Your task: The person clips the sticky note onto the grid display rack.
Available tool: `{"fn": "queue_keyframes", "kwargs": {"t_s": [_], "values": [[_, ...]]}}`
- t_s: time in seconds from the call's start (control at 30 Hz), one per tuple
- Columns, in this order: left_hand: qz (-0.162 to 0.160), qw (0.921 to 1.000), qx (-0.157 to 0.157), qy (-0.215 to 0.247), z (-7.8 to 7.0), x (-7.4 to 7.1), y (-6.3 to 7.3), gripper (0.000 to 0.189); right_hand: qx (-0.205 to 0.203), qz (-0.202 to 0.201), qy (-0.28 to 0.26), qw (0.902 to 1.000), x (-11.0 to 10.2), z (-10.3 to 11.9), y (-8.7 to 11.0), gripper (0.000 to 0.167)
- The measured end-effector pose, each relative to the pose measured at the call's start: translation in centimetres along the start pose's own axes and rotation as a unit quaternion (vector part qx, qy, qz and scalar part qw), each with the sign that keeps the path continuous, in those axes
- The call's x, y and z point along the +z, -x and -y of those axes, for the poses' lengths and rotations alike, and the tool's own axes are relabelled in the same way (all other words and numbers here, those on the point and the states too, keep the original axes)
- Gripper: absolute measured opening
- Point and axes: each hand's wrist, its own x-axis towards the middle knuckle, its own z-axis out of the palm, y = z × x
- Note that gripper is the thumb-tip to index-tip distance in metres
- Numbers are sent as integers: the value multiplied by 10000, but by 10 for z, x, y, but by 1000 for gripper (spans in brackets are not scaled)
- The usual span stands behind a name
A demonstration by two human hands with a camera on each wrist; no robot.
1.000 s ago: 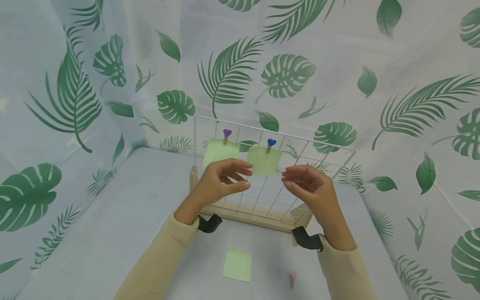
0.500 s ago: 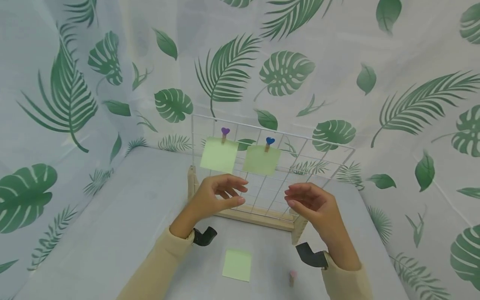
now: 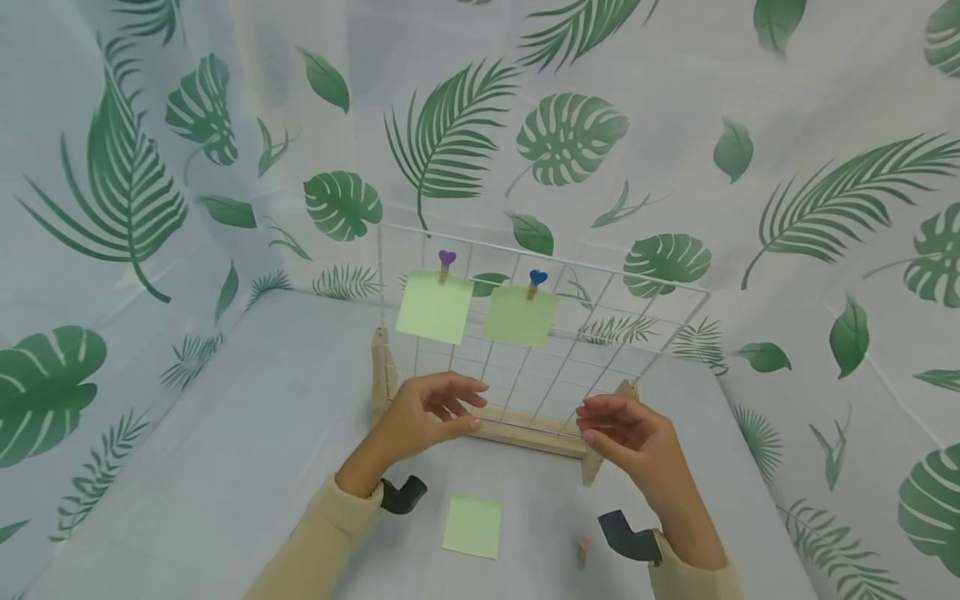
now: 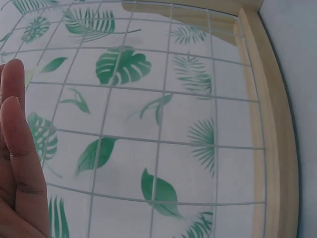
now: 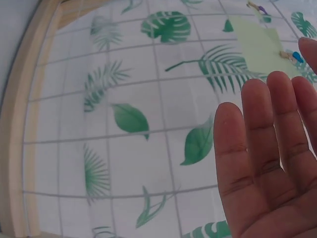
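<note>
A white wire grid (image 3: 600,333) stands in a wooden base (image 3: 525,436). Two pale green paper squares hang on it: the left one (image 3: 433,308) under a clothespin with a purple heart (image 3: 447,260), the right one (image 3: 521,317) under a clothespin with a blue heart (image 3: 537,280). My left hand (image 3: 423,417) hovers before the grid's lower left, fingers loosely bent and holding nothing. Opposite it, my right hand (image 3: 633,437) is likewise without any object, near the base's right end. Its fingers look fairly straight in the right wrist view.
On the white table (image 3: 247,433) in front of the base lies another green paper square (image 3: 472,526). To its right is a clothespin with a pink heart (image 3: 582,551). A leaf-patterned curtain (image 3: 465,75) surrounds the back and sides.
Both hands have come down and back from in front of the hung papers, drawing slightly apart. The papers and clothespins stay where they were; the head view has shifted a little.
</note>
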Motion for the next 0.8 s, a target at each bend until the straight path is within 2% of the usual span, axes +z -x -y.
{"fn": "queue_keyframes", "kwargs": {"t_s": [0.47, 0.8], "values": [[47, 9996, -272, 110, 31, 10, 22, 38, 528, -219, 241, 9981, -6, -28, 33, 28], [106, 9959, -838, 315, 55, 22, 41, 38, 1371, -500, 312, 9888, -8, -48, 56, 29]]}}
